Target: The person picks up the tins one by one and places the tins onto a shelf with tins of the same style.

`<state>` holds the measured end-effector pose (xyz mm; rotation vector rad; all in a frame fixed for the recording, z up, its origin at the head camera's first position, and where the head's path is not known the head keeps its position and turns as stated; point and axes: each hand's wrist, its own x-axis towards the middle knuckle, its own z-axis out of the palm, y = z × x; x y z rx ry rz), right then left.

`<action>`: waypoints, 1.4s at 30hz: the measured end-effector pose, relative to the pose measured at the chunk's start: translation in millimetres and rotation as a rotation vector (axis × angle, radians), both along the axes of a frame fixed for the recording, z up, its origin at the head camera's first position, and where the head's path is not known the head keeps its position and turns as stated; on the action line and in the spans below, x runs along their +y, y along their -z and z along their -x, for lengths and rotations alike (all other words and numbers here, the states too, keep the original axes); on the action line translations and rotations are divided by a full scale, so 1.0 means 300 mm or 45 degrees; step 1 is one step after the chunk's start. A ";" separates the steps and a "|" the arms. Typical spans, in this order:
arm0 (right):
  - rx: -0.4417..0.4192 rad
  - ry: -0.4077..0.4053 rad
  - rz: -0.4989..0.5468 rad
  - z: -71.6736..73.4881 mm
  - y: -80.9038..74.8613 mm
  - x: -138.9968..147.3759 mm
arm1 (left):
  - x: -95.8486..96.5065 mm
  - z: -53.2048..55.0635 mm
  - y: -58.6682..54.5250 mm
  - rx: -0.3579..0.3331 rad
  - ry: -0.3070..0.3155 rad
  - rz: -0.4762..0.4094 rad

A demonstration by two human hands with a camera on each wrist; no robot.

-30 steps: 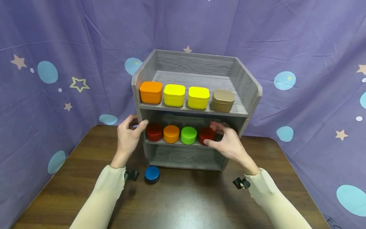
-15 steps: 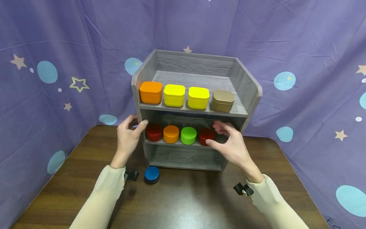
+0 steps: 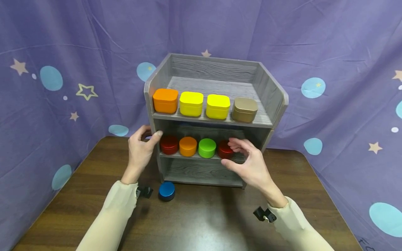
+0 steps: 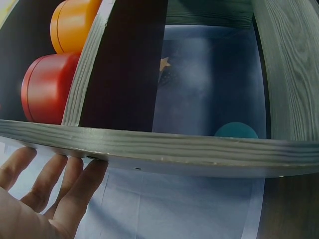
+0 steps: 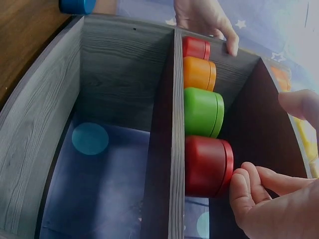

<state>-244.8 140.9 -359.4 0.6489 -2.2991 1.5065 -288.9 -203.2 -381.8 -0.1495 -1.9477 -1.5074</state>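
Observation:
My left hand [image 3: 139, 148] holds the left side panel of a grey wooden shelf unit [image 3: 273, 104]. Its thumb lies over the front edge while the fingers press the outer face, as the left wrist view shows. My right hand [image 3: 251, 164] is at the right end of the middle shelf, thumb spread away from the fingers. In the right wrist view, its fingertips [image 5: 241, 186] are right at the lid of a round dark red tin [image 5: 207, 167]. To the left of that tin stand a green tin [image 3: 207, 148], an orange tin [image 3: 188, 146] and another red tin [image 3: 169, 145].
On the top shelf stand an orange square tin [image 3: 165, 101], two yellow ones [image 3: 191, 104] and a gold-brown one [image 3: 245, 109]. A round blue tin [image 3: 166, 191] sits on the wooden table [image 3: 201, 223] by the unit's front left corner. Behind hangs a purple curtain [image 3: 216, 31].
My right thumb has come away from the right red tin, and the hand has drawn slightly toward me and down. The left hand and the tins have stayed in place.

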 end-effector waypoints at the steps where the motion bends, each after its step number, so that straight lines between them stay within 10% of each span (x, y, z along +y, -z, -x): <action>1: 0.001 0.002 0.003 -0.001 -0.001 0.001 | 0.000 0.001 0.000 0.001 -0.001 0.001; 42: -0.084 -0.212 -0.113 -0.056 0.147 -0.126 | -0.003 0.001 0.002 -0.012 0.001 0.003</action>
